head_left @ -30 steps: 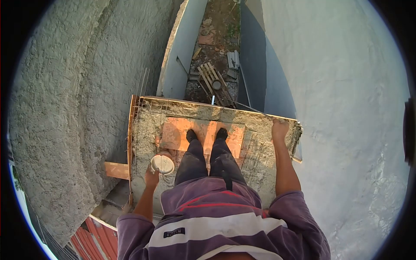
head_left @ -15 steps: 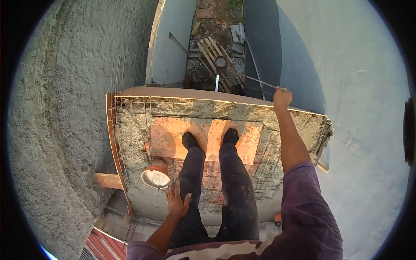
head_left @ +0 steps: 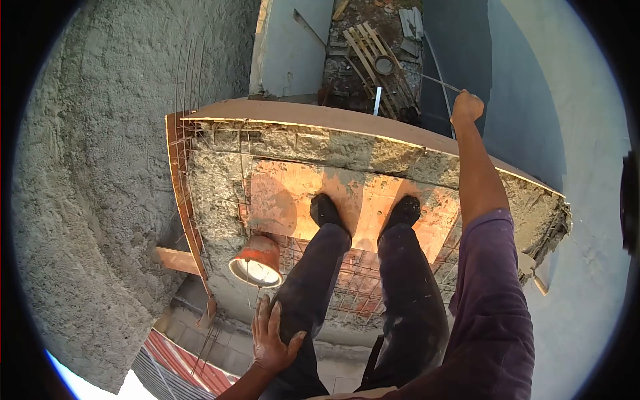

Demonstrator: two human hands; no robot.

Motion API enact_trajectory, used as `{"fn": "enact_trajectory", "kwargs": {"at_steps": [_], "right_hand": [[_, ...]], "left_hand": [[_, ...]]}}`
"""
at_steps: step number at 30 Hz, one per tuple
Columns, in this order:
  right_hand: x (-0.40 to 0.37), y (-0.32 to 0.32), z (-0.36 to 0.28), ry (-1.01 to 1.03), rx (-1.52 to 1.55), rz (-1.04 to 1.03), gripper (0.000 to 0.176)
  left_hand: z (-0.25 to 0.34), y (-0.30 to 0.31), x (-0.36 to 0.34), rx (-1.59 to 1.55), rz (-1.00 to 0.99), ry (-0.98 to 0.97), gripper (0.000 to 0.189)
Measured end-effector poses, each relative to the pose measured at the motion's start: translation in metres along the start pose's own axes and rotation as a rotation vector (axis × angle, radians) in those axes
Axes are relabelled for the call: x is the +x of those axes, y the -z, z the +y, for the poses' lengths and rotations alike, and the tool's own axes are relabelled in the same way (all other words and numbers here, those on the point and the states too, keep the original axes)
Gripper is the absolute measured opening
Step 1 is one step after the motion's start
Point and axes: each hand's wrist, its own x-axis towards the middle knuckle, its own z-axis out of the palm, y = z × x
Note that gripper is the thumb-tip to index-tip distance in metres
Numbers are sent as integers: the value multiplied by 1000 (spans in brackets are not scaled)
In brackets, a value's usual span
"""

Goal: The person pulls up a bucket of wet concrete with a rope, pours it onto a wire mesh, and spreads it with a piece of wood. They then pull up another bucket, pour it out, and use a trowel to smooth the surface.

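Note:
My right hand (head_left: 468,107) is closed around the end of a thin rod or cord (head_left: 437,81), held out past the front board of the slab. This thin line runs left over the drop, toward a round bucket (head_left: 384,65) down by a wooden pallet. Resting on my left thigh, my left hand (head_left: 273,340) has its fingers spread and holds nothing. An orange bucket (head_left: 257,261) with a pale inside lies tilted just beyond it. My feet stand on an orange-brown board (head_left: 367,207) laid over rebar mesh.
A form board (head_left: 313,119) edges the slab above a deep, rubble-strewn passage. Rebar rods (head_left: 189,77) rise at the left corner beside a rough wall (head_left: 120,167). A trowel-like tool (head_left: 540,285) lies at the right edge. Red roofing (head_left: 190,363) shows at lower left.
The view has shifted, so the slab and passage sit differently in frame. My right hand is still closed on the thin line, and my left hand still rests on my thigh.

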Motion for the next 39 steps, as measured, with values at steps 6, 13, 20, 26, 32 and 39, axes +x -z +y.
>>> {"fn": "enact_trajectory", "kwargs": {"at_steps": [6,13,20,26,32,39], "right_hand": [[-5,35,9,117,224,-16,24],[-40,123,-69,84,60,-283,11],[-130,307,-231,246,163,-332,36],[-190,385,-337,368,314,-233,25],[-210,356,-315,286,442,-267,14],[-154,270,-236,123,593,-197,12]], "left_hand": [[4,3,0,5,-73,31,88],[16,3,-1,25,-84,22,89],[20,-10,-11,-61,-28,-22,85],[1,7,-39,-238,150,6,68],[-54,59,-87,-335,254,107,50],[-122,34,-190,-302,150,450,41]]}}
